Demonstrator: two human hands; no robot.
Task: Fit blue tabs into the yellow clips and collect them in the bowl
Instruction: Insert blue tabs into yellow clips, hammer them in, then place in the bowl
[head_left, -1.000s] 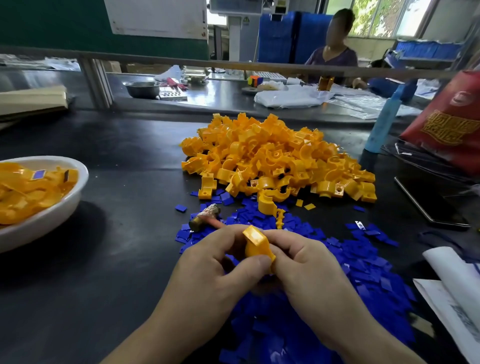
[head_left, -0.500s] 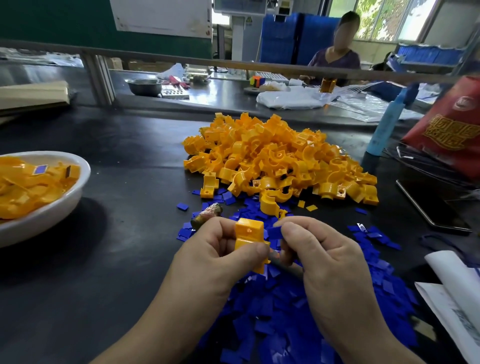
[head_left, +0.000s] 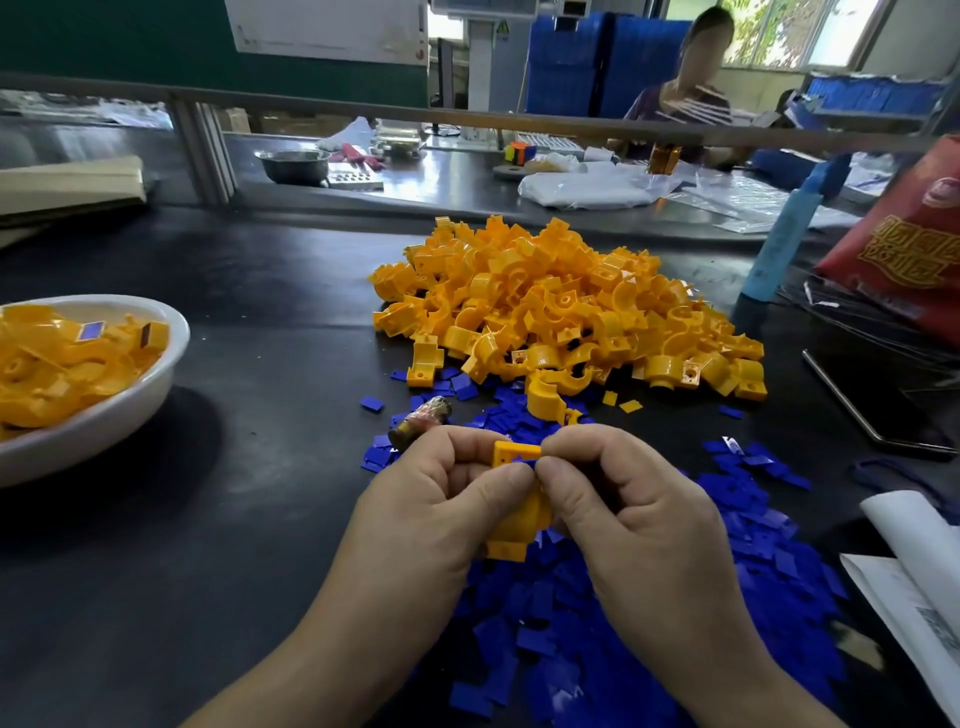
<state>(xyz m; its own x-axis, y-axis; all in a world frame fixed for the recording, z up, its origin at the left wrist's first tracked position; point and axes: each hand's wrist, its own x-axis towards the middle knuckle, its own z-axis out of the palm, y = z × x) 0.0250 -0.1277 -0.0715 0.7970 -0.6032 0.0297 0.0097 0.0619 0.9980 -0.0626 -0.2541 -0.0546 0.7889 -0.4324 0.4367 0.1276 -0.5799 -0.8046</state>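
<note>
Gripping one yellow clip (head_left: 514, 525) from its left side, the left hand (head_left: 431, 499) curls its thumb and fingers round the part. The right hand (head_left: 634, 504) closes in from the right side, thumb and forefinger pinching a blue tab (head_left: 525, 460) against the clip's upper end. The clip sits between the two hands, raised above the heap of blue tabs (head_left: 649, 623) on the black table (head_left: 260, 519). The pile of yellow clips (head_left: 561, 306) lies beyond it. The clip's long axis runs near vertical in the view; its flat upper end faces the camera and its lower foot points down towards the wrists. Only a sliver of the tab shows, so its seating cannot be told. Both forearms enter from the bottom edge and converge, thumb tips almost meeting. The white bowl (head_left: 130, 400), holding clips with tabs, stands well apart to the left.
</note>
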